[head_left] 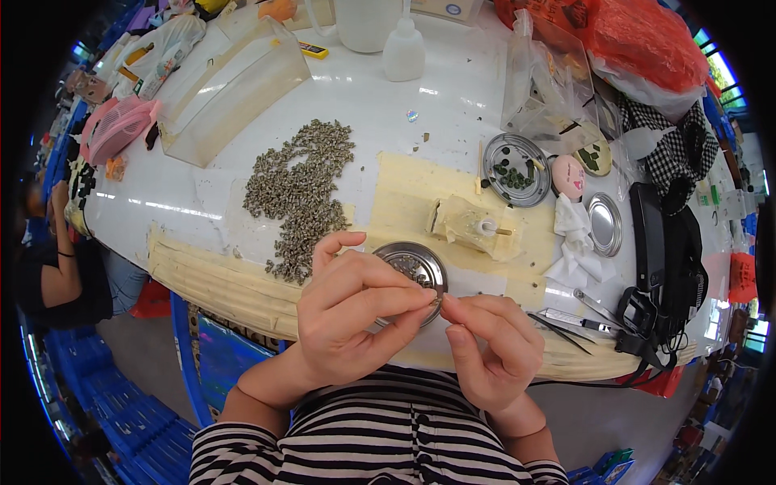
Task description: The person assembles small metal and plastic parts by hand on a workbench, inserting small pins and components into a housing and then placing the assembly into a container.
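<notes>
Over the near edge of the table, my left hand (347, 315) pinches a tiny metallic piece (437, 297) between thumb and forefinger; its exact kind is too small to tell. My right hand (497, 347) is curled close beside it, fingertips almost meeting the left ones. Whatever the right fingers hold, if anything, does not show. Just beyond and partly hidden by the left fingers is a round shiny metal dish (440, 275) with a few small bits in it. Farther left lies a large heap of small grey metal parts (299, 182) spread on the white tabletop.
A taped block with a small white pot (486, 228) stands ahead. To the right are a dish of dark green pieces (517, 171), crumpled tissue (575, 242), a craft knife (574, 319) and black straps (663, 259). A squeeze bottle (404, 52) and clear trough (238, 97) stand farther back.
</notes>
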### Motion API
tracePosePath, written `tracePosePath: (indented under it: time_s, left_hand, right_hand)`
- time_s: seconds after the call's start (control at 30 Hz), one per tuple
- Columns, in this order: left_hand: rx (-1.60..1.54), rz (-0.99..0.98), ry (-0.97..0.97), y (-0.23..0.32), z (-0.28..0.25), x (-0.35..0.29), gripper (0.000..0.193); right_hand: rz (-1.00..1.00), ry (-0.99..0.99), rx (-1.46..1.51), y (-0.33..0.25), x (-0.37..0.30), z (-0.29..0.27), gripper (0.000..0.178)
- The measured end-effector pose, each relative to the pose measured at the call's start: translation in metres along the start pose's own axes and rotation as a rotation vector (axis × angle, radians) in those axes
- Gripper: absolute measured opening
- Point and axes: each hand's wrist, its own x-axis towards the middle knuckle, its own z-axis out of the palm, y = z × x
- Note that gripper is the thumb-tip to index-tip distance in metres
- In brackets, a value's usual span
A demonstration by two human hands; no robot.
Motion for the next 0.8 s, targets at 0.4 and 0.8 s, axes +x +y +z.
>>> tracePosePath:
  time_s: [0.4,0.8]
  left_hand:
    - [-0.032,0.005,-0.032,-0.0010,-0.0024,-0.0027,0.023]
    - [-0.046,-0.003,-0.030,-0.0013,-0.0023,-0.0034,0.022]
  right_hand:
    - [0.076,-0.022,0.108,-0.0013,-0.0066,0.0039,0.035]
    - [0.203,-0.097,0.290,-0.0038,-0.0056,0.0001,0.034]
